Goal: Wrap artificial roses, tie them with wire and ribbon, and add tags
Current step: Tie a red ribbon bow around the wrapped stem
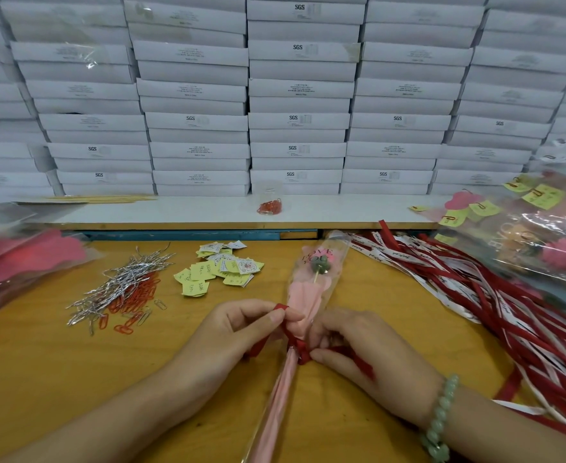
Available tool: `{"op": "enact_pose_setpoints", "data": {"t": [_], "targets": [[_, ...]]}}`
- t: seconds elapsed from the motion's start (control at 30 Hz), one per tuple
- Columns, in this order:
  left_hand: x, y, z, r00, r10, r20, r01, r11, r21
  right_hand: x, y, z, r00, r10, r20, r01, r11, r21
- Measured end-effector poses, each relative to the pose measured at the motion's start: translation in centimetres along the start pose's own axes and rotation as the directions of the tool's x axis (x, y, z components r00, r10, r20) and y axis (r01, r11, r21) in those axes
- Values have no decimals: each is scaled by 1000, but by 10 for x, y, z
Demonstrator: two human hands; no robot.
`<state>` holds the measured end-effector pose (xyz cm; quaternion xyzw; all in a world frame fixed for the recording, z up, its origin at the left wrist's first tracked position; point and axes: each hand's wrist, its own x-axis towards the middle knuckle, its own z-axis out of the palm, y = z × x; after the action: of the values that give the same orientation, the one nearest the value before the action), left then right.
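Ribbon (300,352) going round the neck of a wrapped rose (311,285)

Left hand (238,332) is pinching a red loop in a narrow grip, thumb against forefinger. Right hand (365,349) is gripping the ribbon's other end beside the knot, fingers curled. The rose is lying mid-worktop (57,362), stem toward the person. Bare wood is showing left of the left forearm; loose ribbons (475,289) are crowding the right wrist. Beyond, wire ties (124,282) and yellow tags (221,269) are lying well apart from the hands. Stacked white boxes (298,105) are walling the far edge.
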<state>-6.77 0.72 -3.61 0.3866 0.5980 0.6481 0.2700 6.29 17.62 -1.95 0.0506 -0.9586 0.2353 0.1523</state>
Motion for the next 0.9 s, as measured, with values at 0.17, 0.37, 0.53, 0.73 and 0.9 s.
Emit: {"op": "enact_pose_setpoints", "data": {"t": [0.17, 0.37, 0.53, 0.73, 0.9], "targets": [[1, 0, 2, 1000, -3, 2, 3, 1000, -21, 1, 2, 3, 999, 31, -31, -35, 991, -128], [-1, 1, 6, 1000, -23, -13, 24, 996, 90, -1, -1, 5, 996, 18, -92, -40, 970, -240], [0, -1, 7, 999, -30, -42, 33, 997, 77, -3, -6, -3, 899, 42, -435, 0, 995, 96], [-1, 0, 7, 998, -52, -41, 55, 994, 89, -2, -5, -3, 853, 86, -515, -17, 990, 138], [-1, 0, 7, 999, -29, -29, 31, 997, 70, 2, -3, 6, 993, 51, -102, -76, 963, -258]]}}
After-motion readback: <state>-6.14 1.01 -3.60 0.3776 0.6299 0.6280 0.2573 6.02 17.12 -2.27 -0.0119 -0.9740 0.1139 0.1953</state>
